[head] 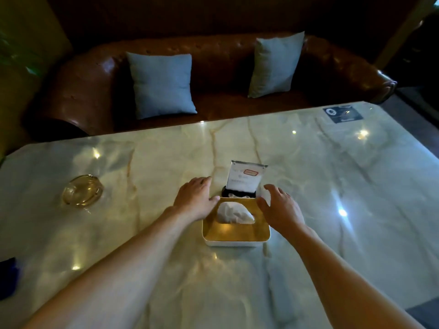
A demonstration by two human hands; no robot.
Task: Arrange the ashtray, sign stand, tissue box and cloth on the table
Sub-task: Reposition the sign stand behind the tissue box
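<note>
Left hand (196, 198) and right hand (280, 206), fingers spread, flank the tissue box (235, 231) — likely squaring it against the stand (244, 181) just behind.

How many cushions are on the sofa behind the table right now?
2. One blue cushion leans on the left part of the brown leather sofa; the other leans on the right part. None seems hidden, though the sofa's far ends are dark.

Dim, warm light; glare spots on the glossy table (356, 186); edges bowed.
</note>
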